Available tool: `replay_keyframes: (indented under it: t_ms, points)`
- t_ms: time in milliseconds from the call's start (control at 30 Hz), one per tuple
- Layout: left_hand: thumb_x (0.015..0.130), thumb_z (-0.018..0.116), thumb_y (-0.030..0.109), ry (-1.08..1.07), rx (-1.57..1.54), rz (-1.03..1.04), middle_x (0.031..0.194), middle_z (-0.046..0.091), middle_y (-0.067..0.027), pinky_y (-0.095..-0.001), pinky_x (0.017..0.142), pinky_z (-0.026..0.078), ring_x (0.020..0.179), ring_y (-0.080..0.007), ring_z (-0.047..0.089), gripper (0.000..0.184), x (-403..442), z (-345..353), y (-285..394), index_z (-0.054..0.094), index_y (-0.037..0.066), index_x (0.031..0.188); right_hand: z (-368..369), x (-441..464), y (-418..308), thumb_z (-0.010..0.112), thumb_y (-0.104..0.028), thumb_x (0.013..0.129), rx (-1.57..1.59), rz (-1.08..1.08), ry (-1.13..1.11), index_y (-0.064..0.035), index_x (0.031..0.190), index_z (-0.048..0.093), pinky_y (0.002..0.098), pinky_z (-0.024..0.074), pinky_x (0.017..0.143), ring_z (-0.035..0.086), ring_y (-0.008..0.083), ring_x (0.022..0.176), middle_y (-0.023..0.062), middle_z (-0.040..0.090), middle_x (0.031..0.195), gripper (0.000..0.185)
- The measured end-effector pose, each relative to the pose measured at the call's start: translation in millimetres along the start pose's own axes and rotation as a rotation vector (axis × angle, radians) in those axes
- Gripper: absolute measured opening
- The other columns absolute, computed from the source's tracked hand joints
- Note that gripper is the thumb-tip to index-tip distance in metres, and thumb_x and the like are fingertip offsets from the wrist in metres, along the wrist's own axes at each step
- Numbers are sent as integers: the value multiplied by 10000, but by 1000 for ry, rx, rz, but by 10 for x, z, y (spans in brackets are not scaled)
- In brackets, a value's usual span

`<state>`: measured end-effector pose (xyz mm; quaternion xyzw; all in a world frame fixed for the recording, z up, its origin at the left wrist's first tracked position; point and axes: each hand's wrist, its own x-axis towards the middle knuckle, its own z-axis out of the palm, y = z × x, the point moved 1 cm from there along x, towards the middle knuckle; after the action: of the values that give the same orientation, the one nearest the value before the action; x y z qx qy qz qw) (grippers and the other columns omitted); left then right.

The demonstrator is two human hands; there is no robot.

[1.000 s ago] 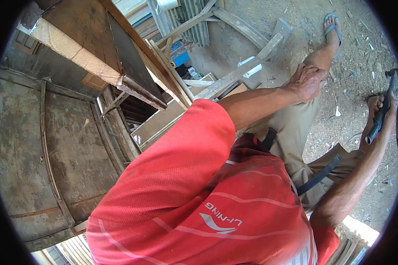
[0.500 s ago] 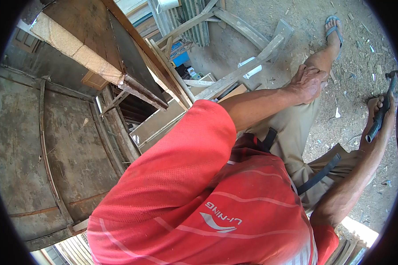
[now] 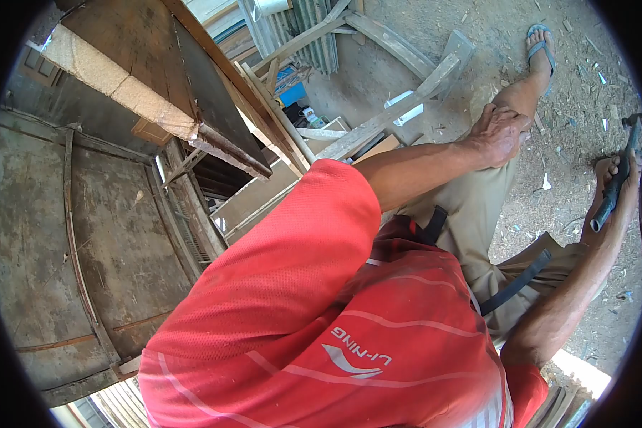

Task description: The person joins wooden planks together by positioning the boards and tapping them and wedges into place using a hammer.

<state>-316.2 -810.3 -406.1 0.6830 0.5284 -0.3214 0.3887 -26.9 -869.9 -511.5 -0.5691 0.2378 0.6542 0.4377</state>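
Observation:
My left hand point(image 3: 498, 135) rests over my left leg point(image 3: 524, 94) around the knee, with its fingers bent and somewhat spread and no object visible in it. At the right edge my right hand point(image 3: 628, 182) is closed around a hammer point(image 3: 615, 182). The hammer has a dark grip with a hollow end pointing toward me, and its head points away. The hammer lies close to my right lower leg. Part of the right hand is lost in the dark rim of the view.
Weathered wooden panels point(image 3: 125, 228) stand at the left. A rough beam point(image 3: 121, 82) juts in at upper left. Beyond my left arm is a wooden frame point(image 3: 392, 46), near corrugated sheets point(image 3: 310, 46) and a blue object point(image 3: 292, 94). Wood chips litter the dirt ground point(image 3: 571, 135).

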Motion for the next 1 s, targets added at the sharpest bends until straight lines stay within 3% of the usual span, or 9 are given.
replay_keyframes:
  t_ms: [100, 333, 533, 733, 1000]
  points:
    - [992, 592, 304, 4, 6, -2, 1210, 651, -176, -464, 1103, 314, 1255, -304, 550, 394, -10, -8, 10, 601, 62, 1302, 74, -34, -16, 630, -222, 1030, 76, 18, 24, -65, 1037, 510, 197, 401, 529, 496, 78, 662, 49, 547, 826, 198]
    - [973, 609, 254, -2, -2, 28, 1177, 665, -166, -472, 1070, 346, 1214, -308, 578, 343, 23, 1, -36, 623, 60, 1256, -256, 225, 76, 639, -205, 1024, -70, 18, -84, -62, 1029, 510, 206, 410, 534, 501, 87, 667, 55, 547, 828, 192]
    - [963, 613, 227, 27, -21, -2, 1147, 682, -146, -481, 1030, 382, 1174, -307, 604, 296, 163, 95, -53, 643, 54, 1201, -171, 162, 45, 651, -197, 1011, 80, 63, -68, -48, 1037, 509, 216, 430, 558, 502, 99, 673, 70, 545, 838, 207]
    - [969, 610, 223, -5, -11, -27, 1142, 682, -150, -483, 1033, 380, 1170, -310, 605, 264, 158, 66, -10, 649, 52, 1167, -125, 71, 23, 647, -166, 1008, -10, -39, -31, -33, 1069, 502, 220, 442, 566, 506, 103, 683, 78, 545, 847, 206]
    - [966, 616, 225, 62, 7, 11, 1115, 688, -154, -479, 1026, 388, 1151, -321, 612, 253, 160, 158, -46, 652, 49, 1144, -155, 91, 22, 629, -343, 1018, -117, 0, 0, -69, 989, 545, 180, 380, 512, 471, 58, 588, 5, 523, 745, 289]
